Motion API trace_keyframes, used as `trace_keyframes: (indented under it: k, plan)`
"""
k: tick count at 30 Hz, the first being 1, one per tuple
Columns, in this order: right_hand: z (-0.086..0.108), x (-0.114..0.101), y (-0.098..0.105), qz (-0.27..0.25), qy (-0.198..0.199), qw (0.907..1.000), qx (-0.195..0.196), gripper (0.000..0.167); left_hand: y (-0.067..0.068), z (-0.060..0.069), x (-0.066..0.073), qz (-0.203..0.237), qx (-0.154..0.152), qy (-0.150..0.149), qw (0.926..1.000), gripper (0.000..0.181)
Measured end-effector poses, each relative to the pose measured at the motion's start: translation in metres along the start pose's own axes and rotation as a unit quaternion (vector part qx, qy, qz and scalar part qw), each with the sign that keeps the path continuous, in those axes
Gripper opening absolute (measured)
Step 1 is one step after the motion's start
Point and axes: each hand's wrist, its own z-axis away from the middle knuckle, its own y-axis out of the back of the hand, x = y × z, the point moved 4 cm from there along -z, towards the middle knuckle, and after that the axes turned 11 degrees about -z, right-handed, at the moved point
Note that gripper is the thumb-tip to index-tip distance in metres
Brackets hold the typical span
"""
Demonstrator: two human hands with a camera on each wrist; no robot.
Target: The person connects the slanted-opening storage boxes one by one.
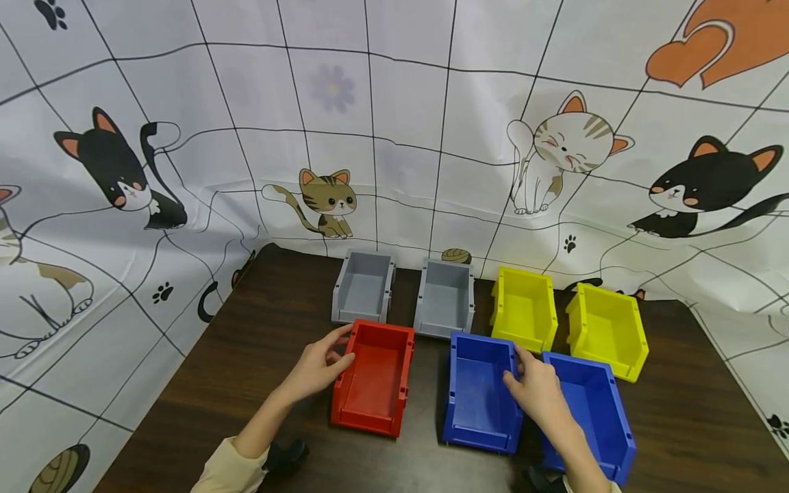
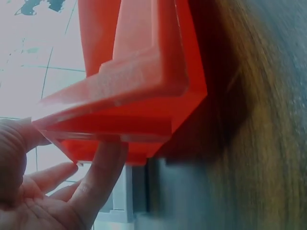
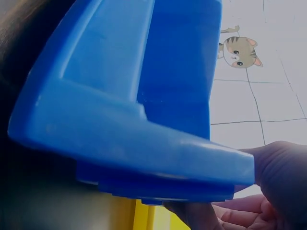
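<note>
My left hand [image 1: 316, 368] pinches the left side wall of a red storage bin [image 1: 373, 383], thumb over the rim and fingers outside. In the left wrist view, those fingers reach under the lip of the red bin [image 2: 139, 81]. With my right hand [image 1: 541, 392] I pinch the right side wall of a blue storage bin [image 1: 482, 390]. The right wrist view shows the thumb and fingers on either side of the wall of the blue bin [image 3: 110, 124]. A second blue bin [image 1: 588, 404] lies to the right, partly hidden by my right hand and forearm.
Two grey bins [image 1: 365, 284] stand side by side at the back of the dark wooden table [image 1: 246, 342]. Right of them are two yellow bins [image 1: 525, 308], behind the blue ones. A white cat-print sheet [image 1: 407, 150] hangs behind and beside the table.
</note>
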Motion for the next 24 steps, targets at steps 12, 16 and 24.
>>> trace_keyframes:
  k: [12,16,24]
  plan:
    - [0.0,-0.004,0.001,-0.061,0.011,0.9981,0.008,0.049,-0.001,0.001,0.001,0.006,0.006,0.029,0.9995,0.05]
    - [0.0,-0.01,0.002,-0.074,0.021,0.997,0.01,0.049,-0.002,0.001,0.0,0.006,0.008,0.037,0.9993,0.05]
    - [-0.001,-0.027,0.003,-0.092,0.052,0.9943,0.014,0.049,-0.002,0.002,0.003,0.003,0.012,0.037,0.9993,0.051]
